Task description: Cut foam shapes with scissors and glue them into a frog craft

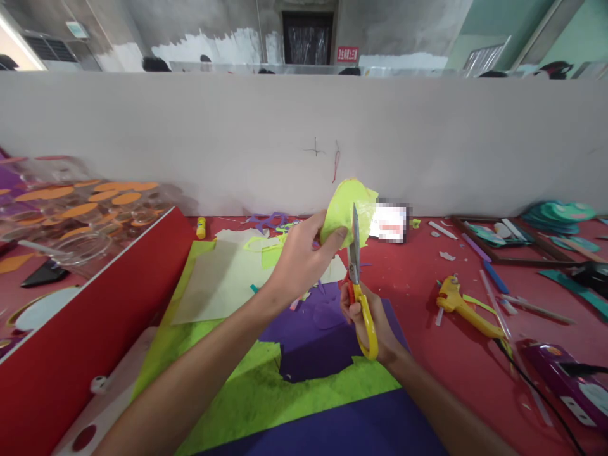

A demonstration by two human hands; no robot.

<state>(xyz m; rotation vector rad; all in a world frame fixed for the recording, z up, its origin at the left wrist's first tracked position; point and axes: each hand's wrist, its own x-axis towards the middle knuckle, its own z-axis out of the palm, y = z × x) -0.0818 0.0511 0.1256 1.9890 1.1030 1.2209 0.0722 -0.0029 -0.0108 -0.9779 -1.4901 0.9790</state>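
My left hand (304, 256) pinches a rounded yellow-green sheet (342, 206) between thumb and fingers and holds it up above the table. In my right hand (373, 316) is a pair of scissors (354, 259) with yellow and red handles, its blades pointing up against the sheet's right part. The blades look nearly closed; whether any sheet lies between them I cannot tell. Below my hands are a purple sheet (323, 329), a green sheet (228, 380) with a piece cut out, and a pale sheet (209, 278) with scraps on it.
A yellow glue gun (468, 307) and a purple power strip (563, 373) lie at right, near a brown frame (517, 258). A glue stick (201, 228) stands at the back left. A red divider (118, 297) separates clear cups with orange discs (78, 210). A white partition (237, 139) rises behind.
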